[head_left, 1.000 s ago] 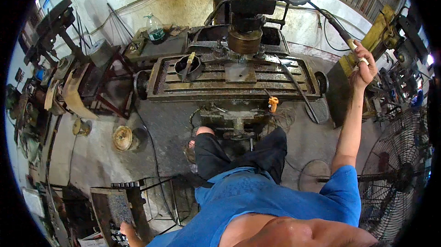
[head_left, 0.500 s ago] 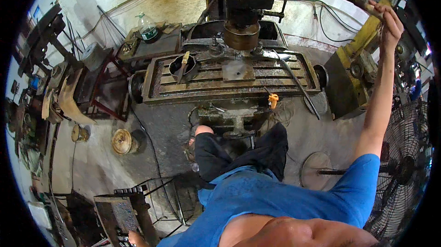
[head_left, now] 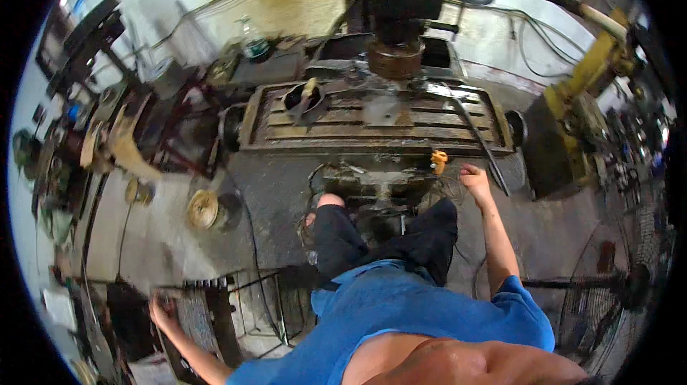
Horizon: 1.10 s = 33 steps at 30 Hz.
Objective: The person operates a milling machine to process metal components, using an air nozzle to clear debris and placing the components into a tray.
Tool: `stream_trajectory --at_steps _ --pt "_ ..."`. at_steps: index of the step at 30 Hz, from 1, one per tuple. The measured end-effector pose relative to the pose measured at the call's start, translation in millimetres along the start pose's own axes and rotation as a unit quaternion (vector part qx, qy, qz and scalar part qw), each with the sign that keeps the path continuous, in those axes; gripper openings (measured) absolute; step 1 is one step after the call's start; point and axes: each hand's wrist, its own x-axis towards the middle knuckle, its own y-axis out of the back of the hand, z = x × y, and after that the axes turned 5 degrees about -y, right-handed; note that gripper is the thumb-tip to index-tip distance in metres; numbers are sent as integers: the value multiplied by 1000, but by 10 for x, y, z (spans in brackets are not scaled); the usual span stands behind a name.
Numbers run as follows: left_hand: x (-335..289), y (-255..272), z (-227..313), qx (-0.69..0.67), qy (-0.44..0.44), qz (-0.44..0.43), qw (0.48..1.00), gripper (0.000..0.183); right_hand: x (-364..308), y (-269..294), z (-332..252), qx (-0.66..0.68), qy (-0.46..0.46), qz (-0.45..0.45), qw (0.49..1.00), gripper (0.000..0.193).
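I stand in front of a milling machine with a slotted steel table (head_left: 372, 131) under a dark spindle head (head_left: 393, 56). My right hand (head_left: 476, 181) hangs low at the table's front edge, fingers loosely apart and holding nothing, just right of a small orange knob (head_left: 438, 162). My left hand (head_left: 163, 311) is down at the lower left, blurred, resting flat on a dark metal grate (head_left: 193, 313). A dark round bowl-like part (head_left: 304, 99) sits on the left of the table. A long metal bar (head_left: 479, 142) lies across its right end.
A yellow machine (head_left: 587, 77) stands at the right, with a floor fan (head_left: 608, 292) below it. Cluttered benches (head_left: 107, 142) line the left side. A round disc (head_left: 202, 208) lies on the concrete floor. A plastic bottle (head_left: 254, 45) stands behind the machine.
My right arm has dropped from up by the yellow machine at the upper right down to the front of the machine table. My left hand has come into view at the lower left.
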Motion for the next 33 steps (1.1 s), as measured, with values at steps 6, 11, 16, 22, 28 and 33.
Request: stream_trajectory --at_steps 6,11,16,22,28,33 --pt "-145 -1818 221 -204 6 -199 958 34 681 -519 873 199 -163 -80 963 30" --pt "-714 -2725 -65 -363 104 -302 876 13 356 -886 498 239 72 -10 968 26" --pt "-1231 -3205 -64 -340 169 -292 878 19 -294 -631 -579 226 162 -140 950 29" --pt "-1596 -3712 5 -299 194 -376 855 20 -913 -1577 -1601 -239 352 -312 849 54" --pt "-1661 -3728 -53 -203 177 -377 886 18 -1022 -2277 -1998 -401 364 -259 800 37" --pt "-1612 -3697 -269 -126 172 -417 884 15 -985 -2521 -1985 -494 358 -260 748 28"
